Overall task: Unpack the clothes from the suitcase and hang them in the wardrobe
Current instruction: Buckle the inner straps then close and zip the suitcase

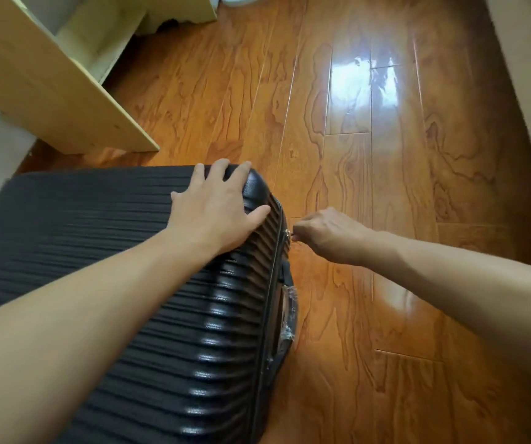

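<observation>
With the left hand (pixel 216 209) pressing flat on the closed, ribbed black hard-shell suitcase (pixel 123 283), the right hand (pixel 325 235) is pinching its small metal zip pull (pixel 288 233), likely needing a steady drag along the seam next.

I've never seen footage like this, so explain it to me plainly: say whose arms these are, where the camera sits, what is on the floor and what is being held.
There is no machine here. The single picture comes from a camera worn on a person's head, looking forward and down, so the two bare arms are the wearer's own. A black ribbed suitcase lies flat and closed on a glossy wooden floor. The left hand rests spread on its top near the far corner, steadying it. The right hand reaches to the suitcase's side, its fingers pinching the small metal zipper pull. At upper left stands pale wooden furniture, possibly the wardrobe. No clothes are visible.
</observation>
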`<state>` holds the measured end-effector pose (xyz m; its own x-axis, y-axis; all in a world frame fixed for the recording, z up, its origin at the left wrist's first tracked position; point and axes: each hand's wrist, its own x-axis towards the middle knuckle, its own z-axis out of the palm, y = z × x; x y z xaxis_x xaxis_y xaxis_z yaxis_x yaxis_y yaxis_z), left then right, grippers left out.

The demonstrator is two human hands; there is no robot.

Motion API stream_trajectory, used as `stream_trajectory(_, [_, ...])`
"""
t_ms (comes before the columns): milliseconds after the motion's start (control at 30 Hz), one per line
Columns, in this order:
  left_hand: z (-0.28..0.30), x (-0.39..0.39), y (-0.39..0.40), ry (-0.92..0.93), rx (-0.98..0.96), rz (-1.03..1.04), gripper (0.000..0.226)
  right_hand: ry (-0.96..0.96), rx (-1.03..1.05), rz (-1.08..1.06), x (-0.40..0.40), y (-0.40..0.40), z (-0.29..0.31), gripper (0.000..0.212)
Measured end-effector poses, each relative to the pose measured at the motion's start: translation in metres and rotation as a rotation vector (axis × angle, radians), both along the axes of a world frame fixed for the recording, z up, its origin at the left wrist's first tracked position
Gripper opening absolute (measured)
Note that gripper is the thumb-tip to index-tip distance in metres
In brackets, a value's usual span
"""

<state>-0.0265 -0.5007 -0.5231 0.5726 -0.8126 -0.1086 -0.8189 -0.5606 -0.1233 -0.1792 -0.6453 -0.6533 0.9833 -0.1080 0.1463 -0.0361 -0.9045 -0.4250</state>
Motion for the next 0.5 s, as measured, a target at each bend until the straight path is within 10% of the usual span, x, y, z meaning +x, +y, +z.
stream_trajectory(267, [0.011,-0.011,0.011,0.104,0.009,-0.05,0.082,0.198,0.075,0.089,-0.074,0.128,0.011,0.013])
stream_trajectory(500, [0.032,-0.066,0.229,0.139,0.089,-1.014,0.06,0.233,-0.053,-0.234,-0.067,0.13,0.024,0.021])
